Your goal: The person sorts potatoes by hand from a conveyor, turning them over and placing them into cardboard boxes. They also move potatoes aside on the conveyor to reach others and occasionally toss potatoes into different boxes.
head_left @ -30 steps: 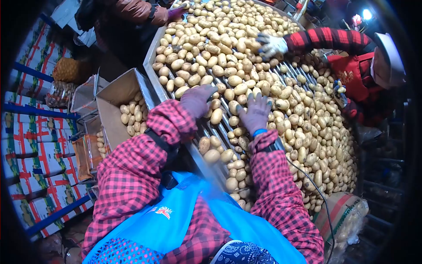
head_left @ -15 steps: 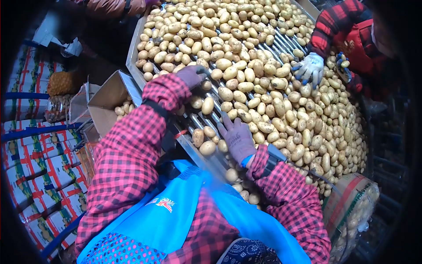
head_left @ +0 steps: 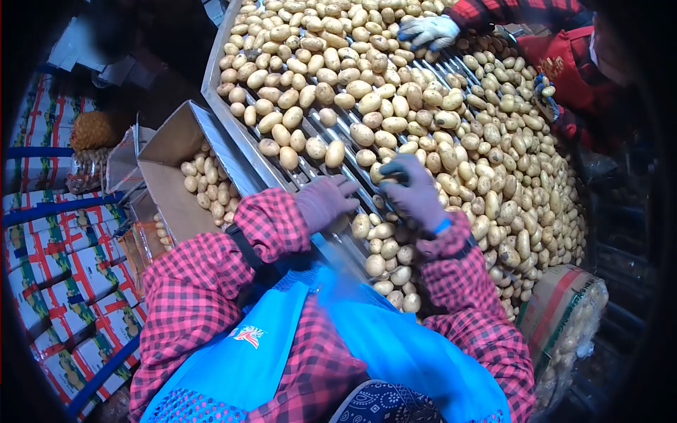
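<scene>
Many potatoes (head_left: 508,211) cover a sloping metal roller table (head_left: 357,185). My left hand (head_left: 325,203), in a purple glove, is low over the rollers near the table's front edge; its fingers point right, and what lies under them is hidden. To its right my right hand (head_left: 414,191), gloved too, has its fingers curled over a potato (head_left: 379,171) at the edge of the heap. Loose potatoes (head_left: 384,247) lie below, between my two sleeves.
An open cardboard box (head_left: 169,173) with potatoes stands left of the table. Stacked printed cartons (head_left: 70,282) fill the far left. A filled sack (head_left: 568,317) is at the lower right. Across the table, a co-worker's gloved hand (head_left: 430,31) reaches over the potatoes.
My left hand has moved down and right, toward the front edge. My right hand has risen and moved right, its fingers now curled. The co-worker's hand has shifted to the upper left.
</scene>
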The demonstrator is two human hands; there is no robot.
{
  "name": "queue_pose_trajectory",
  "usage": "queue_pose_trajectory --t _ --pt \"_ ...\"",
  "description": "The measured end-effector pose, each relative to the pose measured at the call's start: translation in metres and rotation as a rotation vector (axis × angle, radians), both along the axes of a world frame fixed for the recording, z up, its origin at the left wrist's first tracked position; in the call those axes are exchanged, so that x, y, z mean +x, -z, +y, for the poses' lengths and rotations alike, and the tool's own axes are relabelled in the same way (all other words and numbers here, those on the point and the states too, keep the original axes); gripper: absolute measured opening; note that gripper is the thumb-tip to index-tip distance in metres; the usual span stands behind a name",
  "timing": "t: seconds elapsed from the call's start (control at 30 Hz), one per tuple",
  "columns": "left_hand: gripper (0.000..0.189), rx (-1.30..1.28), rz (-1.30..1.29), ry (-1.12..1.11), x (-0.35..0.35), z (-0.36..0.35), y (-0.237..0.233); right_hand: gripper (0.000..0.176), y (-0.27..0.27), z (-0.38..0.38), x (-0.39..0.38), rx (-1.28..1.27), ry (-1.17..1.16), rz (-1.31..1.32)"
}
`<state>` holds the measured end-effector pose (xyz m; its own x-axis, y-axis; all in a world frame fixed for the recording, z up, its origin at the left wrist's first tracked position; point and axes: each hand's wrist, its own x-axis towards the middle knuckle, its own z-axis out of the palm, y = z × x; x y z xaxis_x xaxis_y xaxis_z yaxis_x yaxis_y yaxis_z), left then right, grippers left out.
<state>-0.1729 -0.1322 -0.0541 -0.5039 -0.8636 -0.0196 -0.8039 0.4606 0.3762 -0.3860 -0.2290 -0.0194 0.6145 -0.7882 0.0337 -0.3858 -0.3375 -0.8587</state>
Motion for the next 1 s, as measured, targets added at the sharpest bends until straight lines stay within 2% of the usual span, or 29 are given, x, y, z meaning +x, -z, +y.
queue_pose_trajectory --t 0.03,0.07,0.1,0.13,0.2,0.23,0.27,0.33,0.37,0.4,0.43,0.47,0.5,0.57,0.6,0.67,0.7,0.73,0.8,0.87,0.9,0.93,1.0 --pt "0.025 0.052 -0.126 0.135 -0.012 -0.004 -0.007 0.028 -0.02 0.001 -0.018 0.727 0.146 -0.125" --pt "0.022 0.104 -0.255 0.275 -0.023 -0.008 -0.012 0.036 -0.048 0.009 -0.029 0.827 0.244 -0.25" --pt "0.02 0.229 -0.245 0.104 -0.037 -0.01 0.014 0.045 -0.049 0.018 -0.048 0.882 0.254 -0.445" --pt "0.02 0.227 -0.244 0.106 -0.041 -0.015 0.014 0.055 -0.047 0.027 -0.064 0.929 0.259 -0.641" --pt "0.022 0.393 -0.379 0.136 -0.045 -0.03 0.012 0.07 -0.04 0.042 -0.07 1.122 0.109 -1.108" --pt "0.022 0.445 -0.424 0.148 -0.046 -0.037 0.011 0.078 -0.04 0.048 -0.07 1.257 0.153 -1.218" --pt "0.023 0.434 -0.397 0.229 -0.042 -0.04 0.011 0.064 -0.039 0.051 -0.07 1.299 0.173 -1.207" --pt "0.023 0.415 -0.35 0.393 -0.036 -0.046 0.008 0.045 -0.041 0.055 -0.058 0.471 0.077 -0.404" --pt "0.023 0.414 -0.363 0.398 -0.037 -0.048 0.005 0.03 -0.054 0.049 -0.046 1.039 0.287 -0.44" --pt "0.023 0.465 -0.394 0.294 -0.039 -0.049 0.0 0.033 -0.065 0.042 -0.035 0.982 0.236 -0.054" --pt "0.023 0.517 -0.419 0.181 -0.041 -0.046 -0.002 0.041 -0.036 0.048 -0.033 0.457 0.053 0.053" --pt "0.023 0.517 -0.428 0.175 -0.038 -0.044 -0.003 0.049 -0.005 0.052 -0.029 -0.075 -0.125 0.151" --pt "0.022 0.409 -0.424 0.259 -0.034 -0.04 0.002 0.049 -0.001 0.052 -0.019 -0.077 -0.129 0.141" --pt "0.018 0.23 -0.376 0.353 -0.023 -0.036 0.017 0.049 0.007 0.053 0.002 -0.107 -0.156 0.631" --pt "0.018 0.228 -0.381 0.334 -0.022 -0.036 0.015 0.049 0.011 0.053 0.012 -0.119 -0.17 0.624" --pt "0.013 0.22 -0.483 0.251 -0.017 -0.036 0.012 0.045 0.017 0.053 0.032 -0.378 -0.122 0.757" --pt "0.015 0.233 -0.38 0.179 -0.004 -0.037 -0.003 0.043 0.019 0.046 0.045 -0.257 -0.087 0.816" --pt "0.027 0.162 -0.28 0.057 0.014 -0.032 -0.024 0.04 0.022 0.038 0.055 -0.223 -0.058 0.782" --pt "0.04 0.126 0.281 -0.31 0.047 -0.006 -0.049 0.034 0.034 0.032 0.079 -0.296 -0.025 0.769" --pt "0.041 0.485 1.115 -0.687 0.071 0.03 -0.059 0.024 0.053 0.024 0.1 -0.423 -0.026 0.777" --pt "0.041 0.625 1.345 -0.811 0.08 0.043 -0.075 0.016 0.057 0.014 0.115 -0.35 0.001 0.775" --pt "0.046 0.638 1.64 -0.928 0.078 0.055 -0.073 0.015 0.058 0.007 0.127 -0.338 -0.059 0.783" --pt "0.052 0.713 2.157 -0.766 0.085 0.076 -0.069 0.018 0.051 -0.003 0.141 -0.348 -0.106 0.906"
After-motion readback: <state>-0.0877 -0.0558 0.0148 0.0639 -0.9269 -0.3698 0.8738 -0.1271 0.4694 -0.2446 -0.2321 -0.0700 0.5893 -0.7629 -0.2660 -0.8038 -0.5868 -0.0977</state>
